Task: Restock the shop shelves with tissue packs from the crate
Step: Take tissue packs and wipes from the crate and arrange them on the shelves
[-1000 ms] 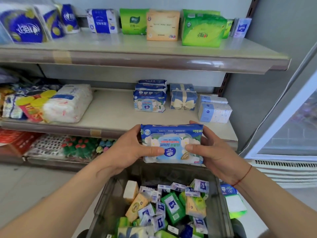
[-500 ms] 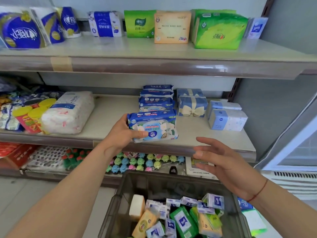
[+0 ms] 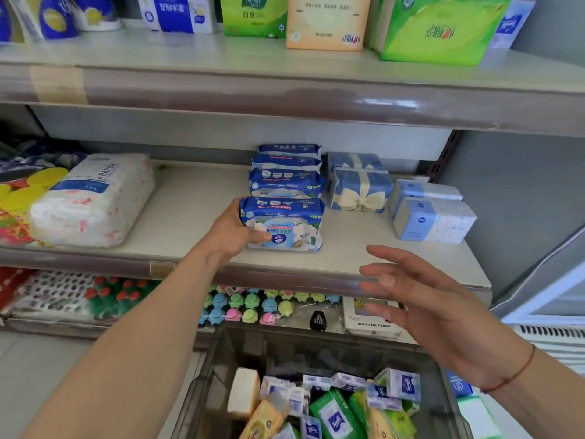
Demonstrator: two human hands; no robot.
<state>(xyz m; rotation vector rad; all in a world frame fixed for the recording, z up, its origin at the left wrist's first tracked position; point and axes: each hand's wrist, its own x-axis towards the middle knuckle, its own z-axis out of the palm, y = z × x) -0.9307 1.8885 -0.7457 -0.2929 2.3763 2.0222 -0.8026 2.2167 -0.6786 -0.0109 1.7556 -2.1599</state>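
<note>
There is only one camera, and it sits on the person's head. It looks forward and a little down from close by. The middle shelf [image 3: 196,210] fills the middle of the view, the top shelf [image 3: 221,55] runs along the top, and the crate [image 3: 202,391] sits at the bottom, just below the camera.

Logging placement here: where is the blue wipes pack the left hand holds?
Head view, centre: the blue wipes pack, gripped by the left hand, is at the middle shelf, in front of the matching packs and left of the bow-printed pack.
</note>
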